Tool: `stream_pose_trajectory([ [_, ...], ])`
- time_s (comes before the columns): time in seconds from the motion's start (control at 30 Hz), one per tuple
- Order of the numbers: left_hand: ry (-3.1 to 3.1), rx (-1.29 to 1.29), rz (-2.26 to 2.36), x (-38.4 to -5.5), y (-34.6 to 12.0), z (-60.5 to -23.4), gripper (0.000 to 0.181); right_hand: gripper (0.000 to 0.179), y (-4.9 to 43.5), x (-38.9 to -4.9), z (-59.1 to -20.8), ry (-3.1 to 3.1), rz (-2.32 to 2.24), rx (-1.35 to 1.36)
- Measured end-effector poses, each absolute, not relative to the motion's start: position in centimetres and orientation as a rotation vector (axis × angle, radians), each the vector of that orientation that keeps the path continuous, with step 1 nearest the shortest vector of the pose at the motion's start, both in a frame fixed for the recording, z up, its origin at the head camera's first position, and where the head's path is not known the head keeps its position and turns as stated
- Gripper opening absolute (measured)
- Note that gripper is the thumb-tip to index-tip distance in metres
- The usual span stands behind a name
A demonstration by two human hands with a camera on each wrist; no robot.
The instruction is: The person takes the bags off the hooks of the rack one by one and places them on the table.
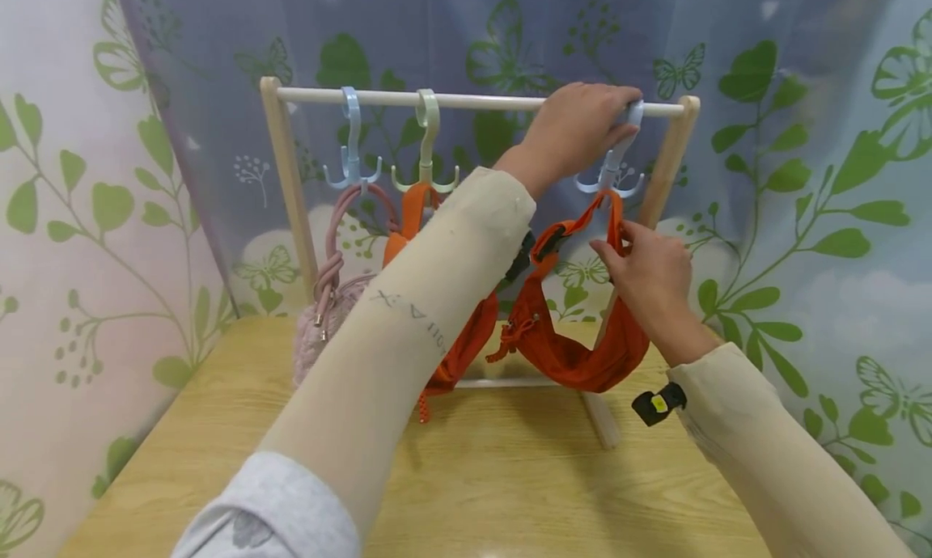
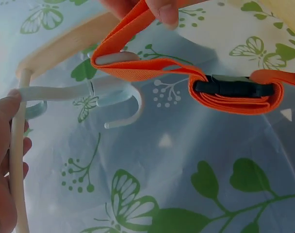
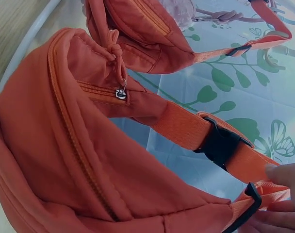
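Observation:
My left hand [image 1: 575, 129] reaches to the right end of the white rod [image 1: 488, 101]. Its fingers curl over the rod and hold the top of a pale blue rotating hook hanger [image 1: 610, 168]. An orange waist bag [image 1: 582, 362] hangs from this hanger by its strap, which loops over one prong. My right hand [image 1: 655, 271] pinches the strap just below the hook. A black buckle [image 3: 220, 145] joins the folded strap [image 2: 138, 68]. The bag's zippered pouch droops close above the tabletop.
A second orange waist bag [image 1: 466, 356], partly behind my left forearm, hangs from a green hook hanger [image 1: 425, 137]. Farther left, a fluffy pink bag [image 1: 309, 348] hangs from a blue hanger [image 1: 352, 137]. The wooden rack [image 1: 291, 186] stands on a wooden table [image 1: 510, 477] before a patterned curtain.

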State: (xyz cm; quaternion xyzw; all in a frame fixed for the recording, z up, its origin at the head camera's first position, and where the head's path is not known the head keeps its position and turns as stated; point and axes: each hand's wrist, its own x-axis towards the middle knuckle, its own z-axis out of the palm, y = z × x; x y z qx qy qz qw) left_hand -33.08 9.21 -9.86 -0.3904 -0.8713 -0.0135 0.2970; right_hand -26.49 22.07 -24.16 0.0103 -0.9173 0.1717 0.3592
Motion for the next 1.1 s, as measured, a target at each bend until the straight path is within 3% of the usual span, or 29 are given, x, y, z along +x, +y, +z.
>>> stream_pose_trajectory([
  [0.5,-2.314,-0.924,-0.048,-32.2,9.4,-10.0,0.054,0.024,23.2,-26.1,-25.2,-2.343,0.474,0.109],
  [1.1,-2.362,-0.852,-0.109,-32.3,9.5,-10.1,0.055,0.025,23.8,-25.6,-25.7,-2.357,0.454,0.153],
])
